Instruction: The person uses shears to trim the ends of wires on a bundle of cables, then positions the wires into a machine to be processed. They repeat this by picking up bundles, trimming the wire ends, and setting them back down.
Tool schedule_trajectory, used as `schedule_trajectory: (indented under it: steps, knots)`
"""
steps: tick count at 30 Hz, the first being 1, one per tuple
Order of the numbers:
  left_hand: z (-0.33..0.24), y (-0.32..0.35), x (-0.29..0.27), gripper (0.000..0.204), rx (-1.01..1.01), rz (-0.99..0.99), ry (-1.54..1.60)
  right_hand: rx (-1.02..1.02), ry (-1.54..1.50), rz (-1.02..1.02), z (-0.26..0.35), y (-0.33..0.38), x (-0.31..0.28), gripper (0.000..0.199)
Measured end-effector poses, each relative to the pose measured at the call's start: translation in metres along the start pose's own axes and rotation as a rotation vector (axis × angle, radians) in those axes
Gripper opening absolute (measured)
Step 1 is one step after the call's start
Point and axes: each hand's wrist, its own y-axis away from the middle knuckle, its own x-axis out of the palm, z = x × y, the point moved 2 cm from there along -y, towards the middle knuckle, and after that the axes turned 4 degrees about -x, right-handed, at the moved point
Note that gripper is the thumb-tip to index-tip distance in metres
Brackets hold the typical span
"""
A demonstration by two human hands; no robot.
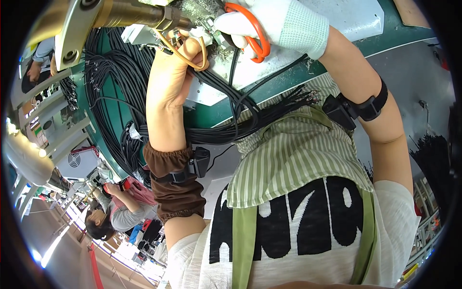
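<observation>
The green-edged worktop (308,72) fills the upper part of the view, with a pale sheet laid over it. Coils of black cable (108,82) hang along its left side. Beside them lies the bundle of black wires (231,127), the thing being worked on: it runs from the left hand down and right across the person's striped apron (288,164), and its loose stripped ends fan out near the right forearm.

The left hand (175,72), bare with a brown sleeve cover (173,185) on the forearm, is closed in a fist around the upper end of the bundle. A tan rubber band (190,55) loops over its fingers at the top of the wires.

The right hand (269,21), in a white knit glove, is closed on orange-handled scissors (252,36), fingers through the loops. The blades point toward the wire ends by the left hand, but whether they are cutting is hidden.

Judging by this, the wires are already gathered into 1 bundle and the band is partly on. Trimming at the top end seems to be in hand. The far ends remain splayed and unbound.

A metal fitting (130,14) juts in at the upper left.
</observation>
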Motion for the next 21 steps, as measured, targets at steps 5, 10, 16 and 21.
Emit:
schedule_trajectory:
  steps: [5, 10, 16, 21]
  knots:
    - [-0.003, -0.001, 0.002, 0.025, 0.128, -0.089, -0.206, 0.039, -0.026, 0.012, 0.004, 0.002, 0.001, 0.033]
    - [-0.003, 0.006, 0.007, 0.027, 0.264, -0.218, -0.397, -0.005, -0.085, 0.014, -0.006, -0.002, 0.002, 0.032]
    - [-0.003, 0.01, 0.024, 0.013, 0.391, -0.269, -0.494, 0.003, -0.093, 0.002, 0.001, 0.003, 0.001, 0.029]
    - [-0.004, 0.013, 0.023, 0.013, 0.439, -0.295, -0.629, 0.098, -0.166, -0.002, 0.0, 0.001, 0.002, 0.028]
